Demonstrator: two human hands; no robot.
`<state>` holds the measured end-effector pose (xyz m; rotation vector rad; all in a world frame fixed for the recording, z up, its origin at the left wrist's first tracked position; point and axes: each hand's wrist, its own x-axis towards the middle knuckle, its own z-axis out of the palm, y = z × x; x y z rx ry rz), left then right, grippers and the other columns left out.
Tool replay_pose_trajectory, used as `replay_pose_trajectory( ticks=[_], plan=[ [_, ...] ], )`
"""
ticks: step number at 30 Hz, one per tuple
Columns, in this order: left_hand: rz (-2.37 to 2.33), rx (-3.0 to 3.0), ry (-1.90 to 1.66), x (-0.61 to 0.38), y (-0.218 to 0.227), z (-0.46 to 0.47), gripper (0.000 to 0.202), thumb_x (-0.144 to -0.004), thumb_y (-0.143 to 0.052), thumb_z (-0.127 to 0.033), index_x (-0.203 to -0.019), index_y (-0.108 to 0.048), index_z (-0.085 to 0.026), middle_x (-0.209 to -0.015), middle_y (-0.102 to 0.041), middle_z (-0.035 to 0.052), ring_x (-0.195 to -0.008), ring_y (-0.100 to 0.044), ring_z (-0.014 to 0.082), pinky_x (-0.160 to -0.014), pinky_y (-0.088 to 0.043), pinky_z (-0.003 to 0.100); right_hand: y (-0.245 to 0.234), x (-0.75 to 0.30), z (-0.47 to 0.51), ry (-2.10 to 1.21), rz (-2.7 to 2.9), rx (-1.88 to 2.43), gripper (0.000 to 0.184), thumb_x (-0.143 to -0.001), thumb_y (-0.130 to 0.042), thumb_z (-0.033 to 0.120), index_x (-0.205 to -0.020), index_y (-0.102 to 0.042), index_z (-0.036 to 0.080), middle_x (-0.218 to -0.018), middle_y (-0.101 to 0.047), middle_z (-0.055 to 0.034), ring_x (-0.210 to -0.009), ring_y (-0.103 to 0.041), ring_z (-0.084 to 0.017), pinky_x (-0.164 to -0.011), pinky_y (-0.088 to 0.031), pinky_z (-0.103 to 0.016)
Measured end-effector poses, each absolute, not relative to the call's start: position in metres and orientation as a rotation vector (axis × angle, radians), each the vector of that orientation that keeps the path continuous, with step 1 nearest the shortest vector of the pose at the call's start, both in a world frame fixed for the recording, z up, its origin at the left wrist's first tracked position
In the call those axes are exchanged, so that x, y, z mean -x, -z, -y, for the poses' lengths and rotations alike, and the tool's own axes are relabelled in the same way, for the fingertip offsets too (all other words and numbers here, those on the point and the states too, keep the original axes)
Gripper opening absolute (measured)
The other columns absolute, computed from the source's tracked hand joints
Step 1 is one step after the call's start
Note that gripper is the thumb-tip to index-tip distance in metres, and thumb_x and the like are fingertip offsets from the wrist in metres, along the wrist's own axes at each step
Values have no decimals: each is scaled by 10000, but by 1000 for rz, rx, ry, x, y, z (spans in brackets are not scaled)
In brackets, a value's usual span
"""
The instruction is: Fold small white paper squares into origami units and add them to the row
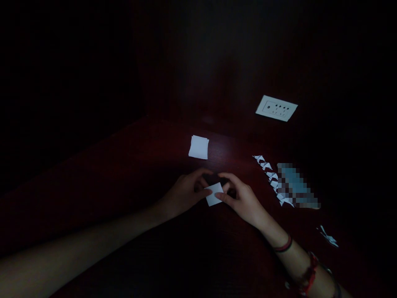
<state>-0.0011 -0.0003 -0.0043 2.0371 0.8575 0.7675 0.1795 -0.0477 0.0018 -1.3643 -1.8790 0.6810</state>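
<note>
Between my two hands is a small white square of paper, tilted so that one corner points up. My left hand pinches its left edge, thumb on the face turned to me. On the opposite edge, my right hand grips the same paper with its thumb on top; the fingers behind the sheet are partly hidden. Beyond the hands lies a stack of white square paper sheets. To the right of my right hand, several folded white paper pieces lie in a slanting row.
A pixelated bluish object lies beside the row. Nearer my right forearm is another white folded scrap. A white socket panel is at the back right. The dark red table fades into deep shadow.
</note>
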Motion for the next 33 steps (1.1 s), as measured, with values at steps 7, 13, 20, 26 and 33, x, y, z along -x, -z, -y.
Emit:
replay_pose_trajectory(
  ticks=[7,13,20,26,33],
  plan=[
    [-877,-2583,-751,1,11,-2,234,-789,-526,-150,-1018,-510,-195,-1021,-540,30,-927,-509,173,-781,-399,312,1,-183,48,-420,2095,1417,164,-770,-559,152,-921,-591,205,-817,-566,-13,-744,-526,-124,-686,-411,-255],
    [-743,-2934,-524,9,5,-2,173,-860,-463,-217,-997,-564,-249,-996,-598,-15,-1002,-480,188,-842,-324,347,-2,-188,48,-168,2370,1326,158,-818,-512,184,-896,-640,233,-942,-602,-15,-885,-498,-153,-783,-345,-297],
    [-673,-2977,-402,17,-2,-1,263,-868,-440,-175,-1110,-505,-255,-1098,-567,-25,-1023,-468,171,-860,-312,323,-13,-189,52,-57,2563,1313,221,-859,-446,189,-1018,-589,245,-907,-615,-8,-857,-503,-148,-747,-319,-288],
    [-599,-3069,-391,24,-1,-9,363,-838,-471,-142,-1178,-454,-269,-1189,-515,-27,-1121,-392,207,-908,-267,360,-14,-188,50,54,2628,1334,226,-862,-439,193,-1033,-580,236,-877,-600,-8,-831,-494,-143,-722,-309,-284],
    [-544,-3065,-384,26,-5,-11,404,-826,-459,-112,-1195,-443,-275,-1239,-480,-13,-1177,-352,216,-942,-243,373,-21,-186,50,179,2699,1306,198,-843,-466,172,-984,-597,220,-909,-617,-21,-841,-498,-163,-737,-305,-310]
  ],
)
